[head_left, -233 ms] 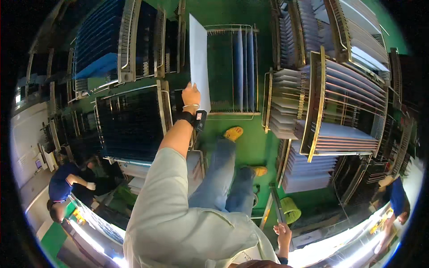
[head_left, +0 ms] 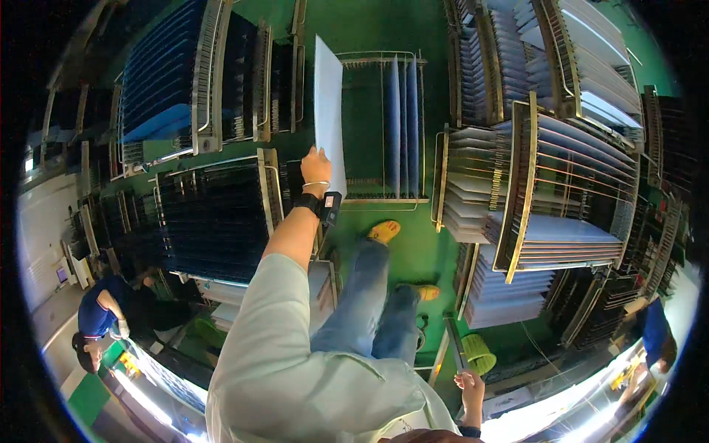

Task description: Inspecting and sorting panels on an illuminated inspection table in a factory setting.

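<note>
My left hand (head_left: 316,166) is closed on the near part of the left edge of a tall pale panel (head_left: 329,111). The panel stands upright along the left side of a wire rack (head_left: 377,201) on the floor. Several thin bluish panels (head_left: 402,125) stand in that rack's right part. Low at the right, my right hand (head_left: 469,382) is closed round the end of a long, narrow dark grey bar-like piece (head_left: 455,345). Its exact kind is not clear. A dark device (head_left: 330,209) is strapped to my left wrist.
Slotted racks of pale panels (head_left: 569,184) crowd the right; racks of dark panels (head_left: 210,210) fill the left. A green bin (head_left: 478,354) stands by my right hand. Bright light tables (head_left: 546,421) line the lower edge. Co-workers (head_left: 100,314) bend at both sides.
The whole scene sits slightly lower in the picture. My left hand keeps its grip on the panel, and my right keeps the grey piece. The co-worker at left has shifted an arm.
</note>
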Motion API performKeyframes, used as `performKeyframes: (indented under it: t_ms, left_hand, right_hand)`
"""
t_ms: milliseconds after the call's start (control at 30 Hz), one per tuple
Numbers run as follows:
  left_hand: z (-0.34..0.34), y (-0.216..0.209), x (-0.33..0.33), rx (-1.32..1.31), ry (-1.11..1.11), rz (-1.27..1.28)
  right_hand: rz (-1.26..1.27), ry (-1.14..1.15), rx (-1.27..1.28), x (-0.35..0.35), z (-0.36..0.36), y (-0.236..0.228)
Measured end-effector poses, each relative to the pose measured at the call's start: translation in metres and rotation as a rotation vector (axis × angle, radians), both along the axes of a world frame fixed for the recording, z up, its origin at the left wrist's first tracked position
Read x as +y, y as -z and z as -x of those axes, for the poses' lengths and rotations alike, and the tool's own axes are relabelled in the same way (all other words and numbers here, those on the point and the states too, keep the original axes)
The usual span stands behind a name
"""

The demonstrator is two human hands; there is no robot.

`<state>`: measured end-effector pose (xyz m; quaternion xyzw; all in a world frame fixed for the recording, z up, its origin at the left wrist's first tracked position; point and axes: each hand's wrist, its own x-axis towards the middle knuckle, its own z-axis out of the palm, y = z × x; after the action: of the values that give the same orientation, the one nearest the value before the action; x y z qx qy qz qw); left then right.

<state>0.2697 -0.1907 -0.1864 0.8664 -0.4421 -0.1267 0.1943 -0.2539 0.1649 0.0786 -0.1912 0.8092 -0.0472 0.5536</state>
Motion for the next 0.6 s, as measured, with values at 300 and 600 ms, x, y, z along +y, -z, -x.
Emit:
performKeyframes:
  t_ms: [300,600]
  left_hand:
    - [-0.028,0.017,-0.013,0.159,-0.002,-0.292]
    - [0.061,-0.014,0.083,0.393,1.057,-0.309]
  right_hand:
    - [0.047,-0.03,0.006,0.003,0.019,0.019]
    - [0.238,0.075,-0.003,-0.073,0.0,-0.027]
